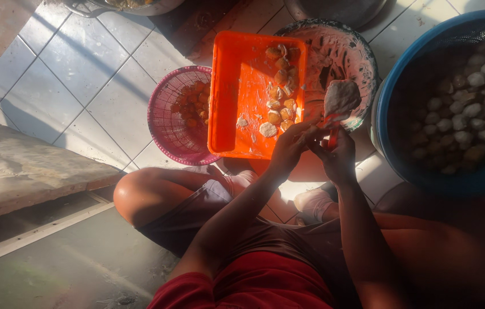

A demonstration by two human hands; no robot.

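Scanning left to right: tiled floor [82, 63] is lit by hard sun, with a grey concrete step [19, 171] at the left edge.

A pink mesh basket [176, 117] is set just left of the tray, touching or nearly touching it. Orange-brown rounded pieces are held in it; the mesh would let liquid drain, judged from the build.

An orange tray [236, 97] is propped between the basket and the bowl, directly ahead of the knees. Pale and brown rounded pieces [279, 86] are lined along its right side, nearest the hands, so drop-off is short. White smears are seen on the tray floor.

The left hand [291, 146] is raised over the tray's near right corner, fingers curled toward the right hand. Its grip looks closed on something small, but what is held cannot be told; the fingers hide it.

The right hand [338, 157] is closed around a thin reddish handle, apparently a small tool. A pale paste-coated lump [342, 97] sits just above both hands, over the bowl rim; whether it rides on the tool or is pinched cannot be told. Held there, drips would fall into the bowl.

A round bowl [362, 57], smeared white inside, is placed behind the hands, right of the tray.

A blue basket [394, 114] of grey-brown rounded pieces [471, 109] stands at far right, within the right arm's reach.
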